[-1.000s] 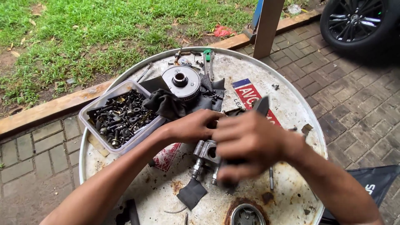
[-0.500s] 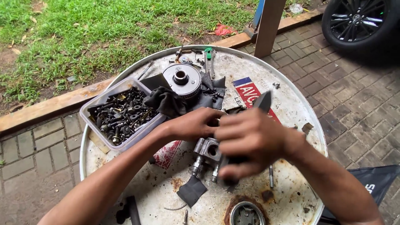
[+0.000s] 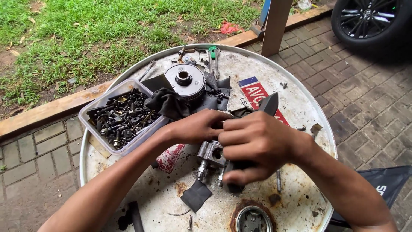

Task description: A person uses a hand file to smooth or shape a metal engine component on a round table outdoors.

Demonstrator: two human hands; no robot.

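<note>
Both hands over round white metal drum top [image 3: 300, 107]. Right hand [image 3: 257, 146] fist-clamped on dark-handled tool [image 3: 269, 104]; left hand [image 3: 199, 126] pinching small grey metal engine part [image 3: 211, 153] at centre. Best brace part firmly, keep tool square.

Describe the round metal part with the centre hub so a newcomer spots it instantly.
Start at the round white drum top on the brick paving. At its far edge, past both hands and right of the clear tub of bolts, sits the grey metal disc on a dark rag. Only it is circular with a raised central hub.
</note>
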